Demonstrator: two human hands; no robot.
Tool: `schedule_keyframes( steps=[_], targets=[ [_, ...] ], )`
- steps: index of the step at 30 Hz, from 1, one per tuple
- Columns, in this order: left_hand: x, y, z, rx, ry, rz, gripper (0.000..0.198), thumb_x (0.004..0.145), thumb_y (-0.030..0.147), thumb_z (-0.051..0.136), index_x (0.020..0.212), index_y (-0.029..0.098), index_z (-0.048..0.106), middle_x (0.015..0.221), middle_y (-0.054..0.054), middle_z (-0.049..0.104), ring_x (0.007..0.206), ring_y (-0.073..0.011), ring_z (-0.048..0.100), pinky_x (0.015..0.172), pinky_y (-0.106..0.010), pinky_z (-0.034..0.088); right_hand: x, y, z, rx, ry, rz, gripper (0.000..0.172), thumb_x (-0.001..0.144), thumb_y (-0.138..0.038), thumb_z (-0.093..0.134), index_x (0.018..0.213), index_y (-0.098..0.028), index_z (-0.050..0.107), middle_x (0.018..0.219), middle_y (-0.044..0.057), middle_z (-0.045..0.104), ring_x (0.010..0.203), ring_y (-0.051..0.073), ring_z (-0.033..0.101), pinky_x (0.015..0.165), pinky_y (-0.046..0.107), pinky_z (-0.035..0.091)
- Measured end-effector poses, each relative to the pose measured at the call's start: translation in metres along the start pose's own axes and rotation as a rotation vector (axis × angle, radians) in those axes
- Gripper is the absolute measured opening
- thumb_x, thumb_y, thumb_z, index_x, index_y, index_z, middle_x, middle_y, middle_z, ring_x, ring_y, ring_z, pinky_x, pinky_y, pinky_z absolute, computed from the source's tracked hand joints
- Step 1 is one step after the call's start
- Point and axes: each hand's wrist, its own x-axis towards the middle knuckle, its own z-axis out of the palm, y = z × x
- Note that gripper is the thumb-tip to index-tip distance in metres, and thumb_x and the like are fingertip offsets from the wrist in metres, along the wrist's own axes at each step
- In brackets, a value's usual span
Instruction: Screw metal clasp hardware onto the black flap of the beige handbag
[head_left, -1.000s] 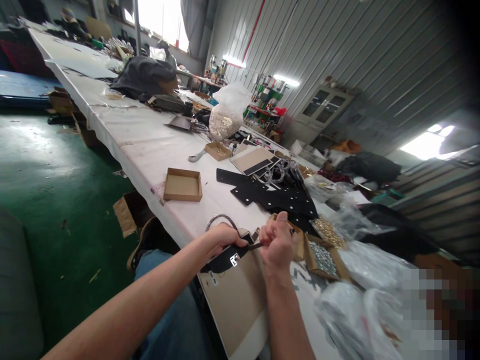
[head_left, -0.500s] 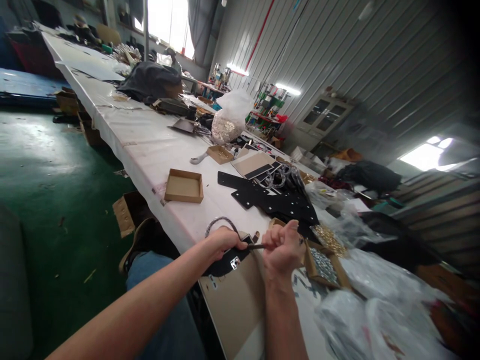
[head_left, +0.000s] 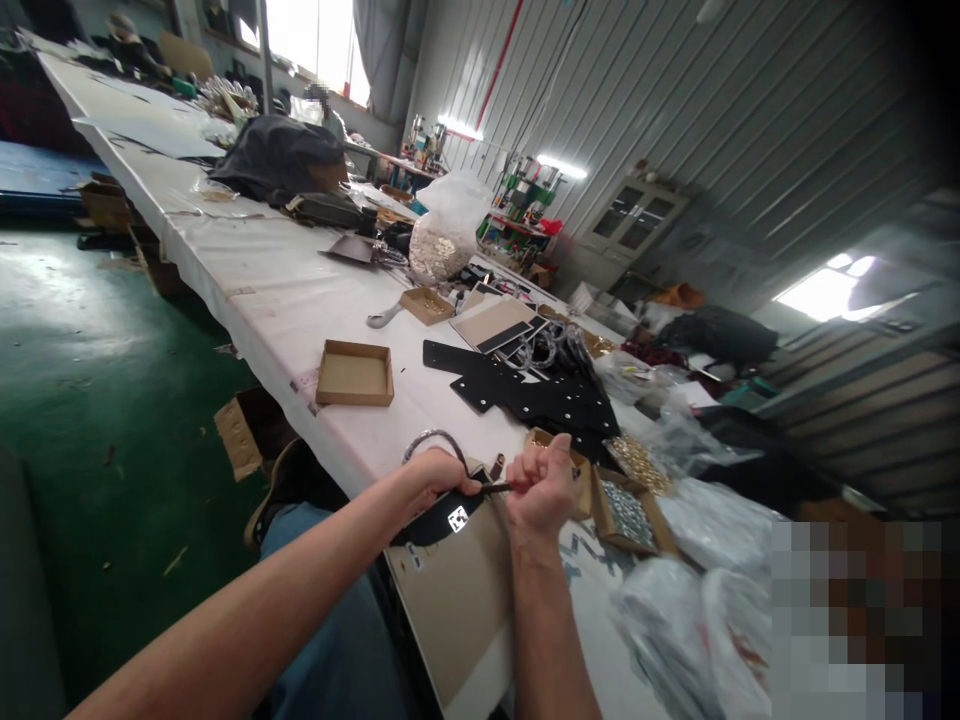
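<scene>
Near the table's front edge my left hand (head_left: 442,476) is closed on a thin dark strap (head_left: 495,488), beside a wrapped, curved handle (head_left: 435,436). My right hand (head_left: 541,484) is a fist around the strap's other end, thumb up. Under my left hand lies a black piece (head_left: 431,522) with a small silver metal plate (head_left: 458,518) on it. A beige board (head_left: 457,600) rests below the hands. Just right of my right hand is a cardboard box of silvery metal parts (head_left: 624,512).
An open cardboard tray (head_left: 355,374) sits on the white table (head_left: 285,300). Black punched pieces (head_left: 525,395) lie beyond my hands. Gold parts (head_left: 637,465) and clear plastic bags (head_left: 720,520) are at the right. A person (head_left: 322,105) is far back.
The view has shifted slightly, so the table's contents appear further left. Both hands keep their grip on the strap, with little change in their pose.
</scene>
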Motion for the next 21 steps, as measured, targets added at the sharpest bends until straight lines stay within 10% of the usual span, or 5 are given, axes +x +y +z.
schedule_keyframes(
  steps=[13,21],
  targets=[
    [-0.019,0.001,0.011,-0.100,-0.002,-0.017,0.010,0.092,0.013,0.081,0.082,0.015,0.081,0.086,-0.008,0.083,0.077,-0.0251,0.077,0.067,-0.035,0.066,0.020,-0.044,-0.039,0.161,-0.059,-0.033,0.080,0.111,-0.062,0.088,0.067,-0.023,0.034,0.058,-0.009,0.023,0.048,0.011,0.013,0.042,0.027,0.020],
    [-0.007,-0.003,0.011,-0.114,-0.073,-0.033,0.011,0.092,0.020,0.085,0.084,0.013,0.081,0.082,-0.010,0.080,0.067,-0.0229,0.072,0.061,-0.033,0.062,0.006,-0.037,-0.022,0.065,-0.096,0.013,0.081,0.107,-0.064,0.091,0.063,-0.024,0.037,0.058,-0.008,0.025,0.045,0.009,0.019,0.043,0.029,0.014]
  ],
)
